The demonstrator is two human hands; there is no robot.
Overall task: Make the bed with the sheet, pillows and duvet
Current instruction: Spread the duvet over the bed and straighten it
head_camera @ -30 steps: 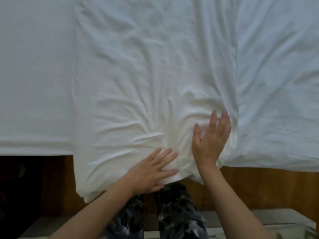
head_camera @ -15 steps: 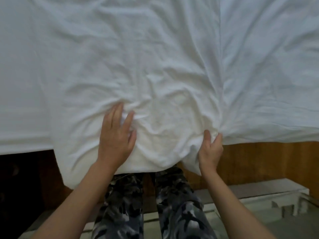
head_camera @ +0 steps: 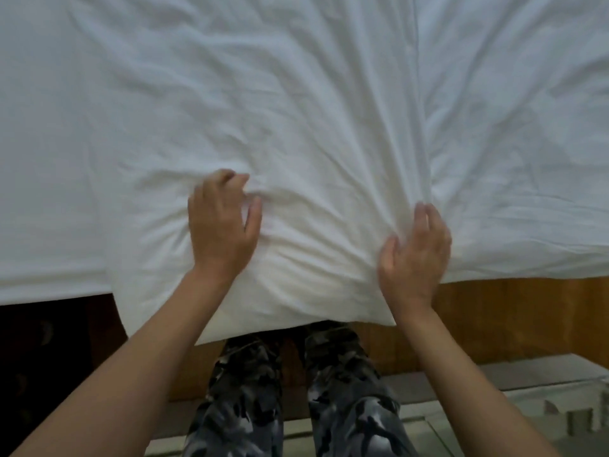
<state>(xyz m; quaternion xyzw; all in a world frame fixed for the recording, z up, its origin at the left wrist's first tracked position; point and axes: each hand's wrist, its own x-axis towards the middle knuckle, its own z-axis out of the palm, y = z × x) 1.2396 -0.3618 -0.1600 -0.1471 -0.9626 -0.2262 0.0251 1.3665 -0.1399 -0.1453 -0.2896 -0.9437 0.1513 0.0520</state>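
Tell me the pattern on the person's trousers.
Grey, black and white camouflage on the trousers, seen in the head view.

Seen from the person's own head, two bare forearms reach up from the bottom edge, with no sleeves, watch, rings or bracelets showing on either. The left hand [head_camera: 222, 225] and right hand [head_camera: 413, 255] have short, unpainted nails. Below and between the hands, both legs wear camouflage trousers [head_camera: 296, 400] patterned in patches of dark grey, black and pale grey, the fabric loosely creased.
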